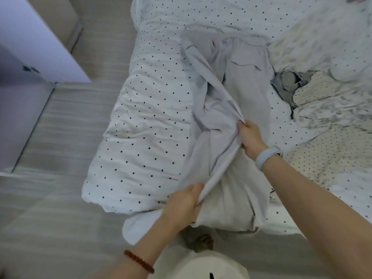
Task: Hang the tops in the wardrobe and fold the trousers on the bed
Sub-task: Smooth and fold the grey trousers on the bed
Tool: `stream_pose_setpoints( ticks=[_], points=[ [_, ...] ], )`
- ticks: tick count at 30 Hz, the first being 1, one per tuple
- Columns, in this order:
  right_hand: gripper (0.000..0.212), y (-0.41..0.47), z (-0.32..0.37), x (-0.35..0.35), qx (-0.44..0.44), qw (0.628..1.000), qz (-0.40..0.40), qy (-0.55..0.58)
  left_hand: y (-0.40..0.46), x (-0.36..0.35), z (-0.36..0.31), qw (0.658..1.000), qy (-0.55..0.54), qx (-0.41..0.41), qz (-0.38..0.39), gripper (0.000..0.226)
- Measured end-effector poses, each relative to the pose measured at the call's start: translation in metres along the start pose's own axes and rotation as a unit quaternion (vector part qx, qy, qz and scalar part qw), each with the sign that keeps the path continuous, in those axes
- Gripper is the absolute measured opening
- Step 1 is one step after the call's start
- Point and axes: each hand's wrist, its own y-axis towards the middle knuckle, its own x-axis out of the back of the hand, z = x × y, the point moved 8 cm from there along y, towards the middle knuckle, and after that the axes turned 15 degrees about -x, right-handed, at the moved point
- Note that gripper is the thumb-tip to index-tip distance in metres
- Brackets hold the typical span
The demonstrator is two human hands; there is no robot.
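Pale wood-look floor (66, 121) fills the left of the view, with a white wardrobe (30, 63) standing at the far left edge, well apart from where we work. To its right lies the bed (145, 125), covered in a white duvet with small dark dots, rumpled and puffy. On the middle of the bed lie the trousers (237, 81), pale lilac-grey, with the waistband at the far end and the legs running toward us. Our left hand (185, 202), a red bead bracelet (138, 261) on its wrist, pinches the hem end of one leg near the bed's near edge. Our right hand (249, 137), with a pale band (267, 158) on its wrist, grips a bunch of the same leg further up, fingers curled into the cloth. Between the two hands this leg is lifted and stretched over the other leg, which lies flat beneath. We judge the cloth thin, light and very soft: it drapes, creases and sags wherever it is not held, and will not keep a line by itself. Hems, side seams and waistband look the best places to hold, pulled gently taut, then smoothed flat by palm. Further right, a small grey garment (285, 83) sits crumpled beside a cream dotted blanket (326, 117), near the trousers but not touching them as far as we can tell.
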Motion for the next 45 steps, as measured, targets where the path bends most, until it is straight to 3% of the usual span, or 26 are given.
stream_pose_setpoints(
  ticks=[3,6,8,9,11,13,14,15,19,20,22,24,26,29,31,32,35,38,41,45],
  points=[
    [0.023,0.009,-0.010,0.055,0.014,0.998,-0.049,-0.027,0.032,-0.051,-0.048,0.994,-0.002,-0.060,0.095,0.043],
    [0.027,0.020,-0.041,0.091,-0.001,0.993,-0.085,-0.079,0.038,-0.108,-0.073,0.955,-0.053,-0.036,0.289,0.070],
    [0.018,0.024,-0.075,0.100,-0.038,0.991,-0.082,-0.094,0.041,-0.126,-0.076,0.945,-0.073,-0.027,0.317,0.064],
    [0.027,0.021,-0.091,0.102,-0.051,0.992,-0.078,-0.090,0.043,-0.130,-0.072,0.953,-0.092,-0.016,0.288,0.055],
    [0.050,0.014,-0.115,0.098,-0.057,0.992,-0.066,-0.089,0.050,-0.118,-0.055,0.982,-0.114,0.030,0.147,0.035],
    [0.056,0.000,-0.128,0.084,-0.056,0.992,-0.057,-0.102,0.043,-0.091,-0.028,0.988,-0.111,0.101,-0.036,0.020],
    [0.054,-0.007,-0.138,0.082,-0.059,0.990,-0.065,-0.112,0.037,-0.085,-0.020,0.983,-0.105,0.123,-0.087,0.016],
    [0.050,-0.013,-0.149,0.078,-0.063,0.986,-0.073,-0.139,0.029,-0.084,-0.014,0.982,-0.099,0.132,-0.094,0.016],
    [0.041,-0.033,-0.215,0.065,-0.104,0.976,-0.044,-0.185,0.002,-0.148,-0.021,0.974,-0.125,0.077,0.172,0.034],
    [0.037,-0.037,-0.228,0.067,-0.107,0.979,-0.037,-0.170,-0.003,-0.154,-0.024,0.976,-0.109,0.067,0.178,0.036],
    [0.034,-0.040,-0.242,0.077,-0.121,0.985,-0.016,-0.120,0.000,-0.141,-0.022,0.989,-0.090,0.099,0.056,0.031],
    [0.031,-0.040,-0.251,0.087,-0.154,0.986,0.031,-0.055,-0.003,-0.120,-0.010,0.966,-0.120,0.219,-0.069,0.016],
    [0.026,-0.042,-0.257,0.101,-0.167,0.985,0.036,-0.038,-0.008,-0.128,0.002,0.916,-0.195,0.345,-0.067,0.013],
    [0.029,-0.046,-0.262,0.118,-0.131,0.989,-0.040,-0.050,-0.016,-0.154,0.005,0.835,-0.319,0.448,-0.031,0.032],
    [0.032,-0.053,-0.261,0.116,-0.110,0.992,-0.059,-0.031,-0.021,-0.163,0.001,0.778,-0.397,0.479,-0.087,0.044],
    [0.037,-0.056,-0.261,0.112,-0.110,0.992,-0.051,-0.018,-0.021,-0.162,0.003,0.771,-0.408,0.473,-0.126,0.039],
    [0.067,-0.061,-0.256,0.097,-0.078,0.992,-0.058,-0.080,-0.018,-0.153,0.004,0.794,-0.390,0.419,-0.206,0.012],
    [0.078,-0.057,-0.253,0.088,-0.079,0.976,-0.118,-0.164,-0.012,-0.143,0.001,0.815,-0.379,0.378,-0.222,0.023],
    [0.052,-0.048,-0.260,0.081,-0.129,0.972,-0.114,-0.162,-0.013,-0.140,-0.004,0.837,-0.379,0.342,-0.198,0.011],
    [0.016,-0.052,-0.267,0.108,-0.158,0.955,-0.143,-0.206,-0.039,-0.128,0.010,0.854,-0.332,0.345,-0.201,0.020]
  ],
)
